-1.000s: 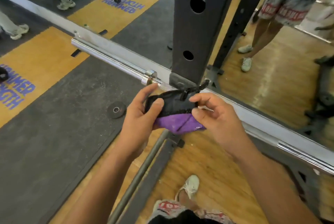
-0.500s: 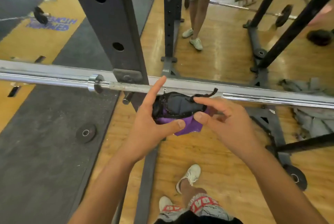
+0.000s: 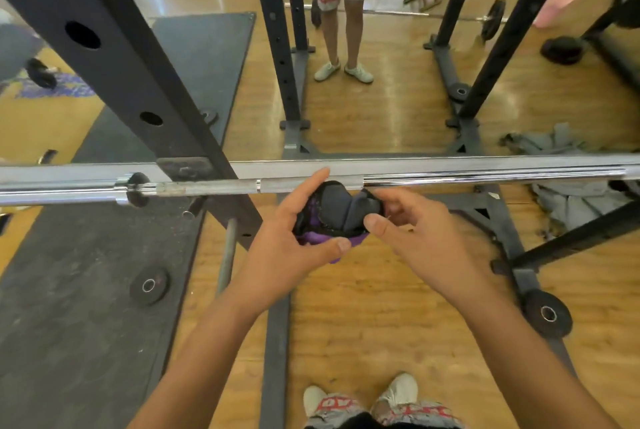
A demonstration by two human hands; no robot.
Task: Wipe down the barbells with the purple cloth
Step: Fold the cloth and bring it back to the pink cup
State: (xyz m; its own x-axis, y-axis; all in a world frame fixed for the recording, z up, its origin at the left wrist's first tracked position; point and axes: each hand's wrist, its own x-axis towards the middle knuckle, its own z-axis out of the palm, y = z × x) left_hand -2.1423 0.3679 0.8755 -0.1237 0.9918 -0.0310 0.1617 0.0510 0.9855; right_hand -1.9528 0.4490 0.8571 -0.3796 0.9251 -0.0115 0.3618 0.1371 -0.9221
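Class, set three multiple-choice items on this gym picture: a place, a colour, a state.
1. Where is the purple-and-black cloth? A) on the floor B) held near the long chrome steel barbell C) hung on the rack.
2. What colour are the person's shoes? A) white B) red C) black.
3. How is the cloth held? A) by both hands B) by one hand C) not held.
Answers: B, right at the bar; A, both look white; A, left hand and right hand each pinch it.

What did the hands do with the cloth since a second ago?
The left hand and right hand edged the purple cloth up until its top overlaps the barbell. They scrunched it tighter: the black strap no longer sticks out. Both hands still hold it.
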